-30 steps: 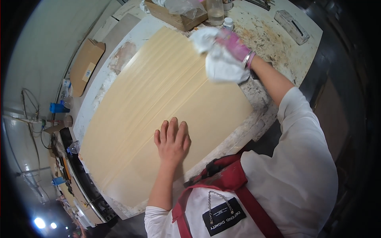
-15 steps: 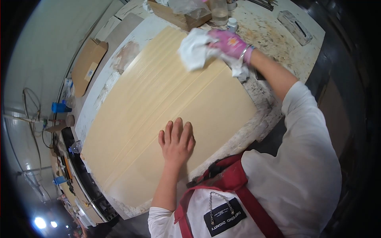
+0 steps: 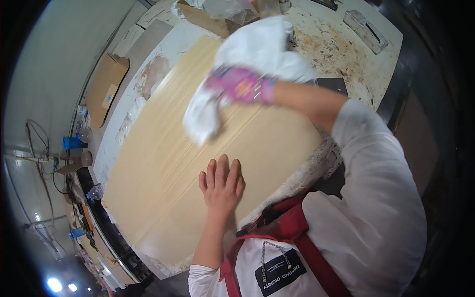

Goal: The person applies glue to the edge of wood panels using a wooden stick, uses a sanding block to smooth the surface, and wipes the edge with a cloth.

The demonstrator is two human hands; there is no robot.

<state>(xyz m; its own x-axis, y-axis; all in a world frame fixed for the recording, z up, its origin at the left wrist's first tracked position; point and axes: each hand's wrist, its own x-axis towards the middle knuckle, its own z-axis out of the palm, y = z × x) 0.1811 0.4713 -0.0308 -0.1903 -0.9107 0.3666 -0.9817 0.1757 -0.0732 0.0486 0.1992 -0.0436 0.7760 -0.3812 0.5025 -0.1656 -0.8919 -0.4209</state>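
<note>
A large pale wood-coloured panel [image 3: 163, 173] with long lines along its surface lies on the worktable. My bare left hand [image 3: 222, 183] rests flat on its near part, fingers stretched and slightly apart. In a pink patterned glove, my right hand [image 3: 240, 85] grips a white cloth [image 3: 257, 44] over the panel's far right part. One end of the cloth hangs in front of the knuckles toward the panel, and the rest billows out behind the hand. Motion blurs the cloth and the glove. The gloved fingertips are partly hidden in the fabric.
An open cardboard box [image 3: 205, 17] holding clear plastic stands beyond the panel. A stained grey block-shaped tool [image 3: 366, 30] lies at the far right of the table. Flat cardboard [image 3: 106, 89] leans at the left, near a blue container [image 3: 75, 142].
My right hand has swept the cloth left and nearer across the panel, and the cloth has spread out. My left hand stays in about the same place.
</note>
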